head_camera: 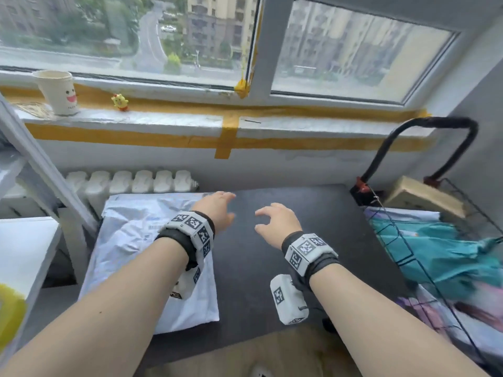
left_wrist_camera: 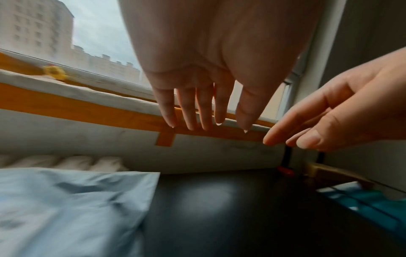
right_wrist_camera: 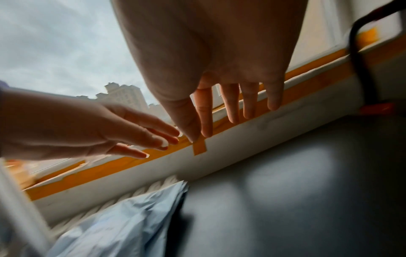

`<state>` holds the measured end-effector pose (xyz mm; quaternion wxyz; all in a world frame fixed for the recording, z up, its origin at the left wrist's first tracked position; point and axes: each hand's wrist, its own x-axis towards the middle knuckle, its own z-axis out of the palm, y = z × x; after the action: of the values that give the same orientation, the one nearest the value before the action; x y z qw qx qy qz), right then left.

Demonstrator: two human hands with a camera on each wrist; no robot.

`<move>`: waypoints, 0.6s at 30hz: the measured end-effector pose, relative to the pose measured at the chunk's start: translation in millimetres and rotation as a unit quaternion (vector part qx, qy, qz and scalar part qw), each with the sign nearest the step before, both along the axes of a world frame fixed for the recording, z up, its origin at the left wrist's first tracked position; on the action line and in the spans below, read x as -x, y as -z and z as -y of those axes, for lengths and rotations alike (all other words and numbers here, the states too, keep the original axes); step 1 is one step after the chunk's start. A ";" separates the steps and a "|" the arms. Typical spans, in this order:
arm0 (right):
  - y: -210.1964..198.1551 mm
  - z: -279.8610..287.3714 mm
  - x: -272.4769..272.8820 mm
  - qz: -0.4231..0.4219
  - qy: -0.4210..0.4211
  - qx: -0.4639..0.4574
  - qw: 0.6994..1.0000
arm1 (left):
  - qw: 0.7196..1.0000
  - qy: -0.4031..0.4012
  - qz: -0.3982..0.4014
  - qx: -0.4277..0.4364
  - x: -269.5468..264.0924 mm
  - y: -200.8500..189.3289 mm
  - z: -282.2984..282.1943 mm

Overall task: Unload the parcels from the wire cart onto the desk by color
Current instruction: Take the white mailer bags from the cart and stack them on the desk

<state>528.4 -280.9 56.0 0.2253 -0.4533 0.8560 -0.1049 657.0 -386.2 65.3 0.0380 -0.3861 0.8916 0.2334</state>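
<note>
A pale blue-white poly mailer parcel [head_camera: 141, 240] lies flat on the left part of the dark desk [head_camera: 313, 219]. My left hand [head_camera: 220, 210] hovers above the parcel's right edge, fingers straight and empty [left_wrist_camera: 197, 111]. My right hand [head_camera: 272, 221] hangs over the bare desk beside it, fingers loosely spread and holding nothing [right_wrist_camera: 237, 107]. At the right stands the wire cart [head_camera: 424, 268] with a black handle [head_camera: 424, 131]; in it lie a teal parcel [head_camera: 446, 254], a brown cardboard box [head_camera: 424, 197] and a pink-patterned parcel [head_camera: 449, 308].
A window sill with yellow tape [head_camera: 228, 131] runs behind the desk, bearing a white cup [head_camera: 58, 91] and a small yellow toy [head_camera: 119, 102]. A white radiator [head_camera: 130, 182] sits behind the parcel. A white shelf frame [head_camera: 40, 170] stands at the left.
</note>
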 end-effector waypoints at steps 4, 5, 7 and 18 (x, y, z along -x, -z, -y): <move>-12.1 -55.7 44.7 -0.008 0.073 0.004 0.997 | 0.997 0.072 -0.013 0.006 60.3 -12.7 -45.4; -13.9 -69.9 56.1 -0.010 0.092 0.006 0.996 | 0.996 0.089 -0.014 0.009 74.6 -14.3 -56.2; -17.4 -100.1 78.1 -0.012 0.128 0.011 0.992 | 0.992 0.123 -0.012 0.011 103.8 -16.0 -78.9; -11.6 -299.1 225.6 0.011 0.259 0.044 0.965 | 0.969 0.244 -0.008 0.024 280.5 -7.4 -249.3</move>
<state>302.8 18.2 67.7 0.1801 -0.2245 0.9361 -0.2023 376.5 -136.8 72.7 0.0771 -0.1558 0.9644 0.1992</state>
